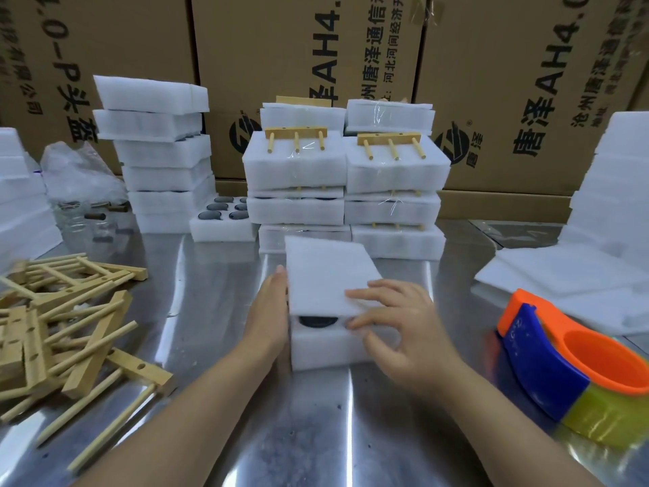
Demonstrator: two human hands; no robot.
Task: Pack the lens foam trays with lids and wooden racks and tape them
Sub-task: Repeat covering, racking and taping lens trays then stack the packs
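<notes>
steel table [351, 434] | cardboard boxes [281, 47] behind | right hand [404, 328] pinches foam lid [323, 272]

Bare tabletop [210, 282] between rack pile [98, 339] and tape dispenser [537, 363]

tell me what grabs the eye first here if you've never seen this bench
At centre, the left hand presses the side of a white foam tray while the right hand holds a foam lid askew over it, a dark lens showing beneath. A bright orange-and-blue tape dispenser sits at right, a jumbled pile of wooden racks at left, taped foam stacks behind.
</notes>
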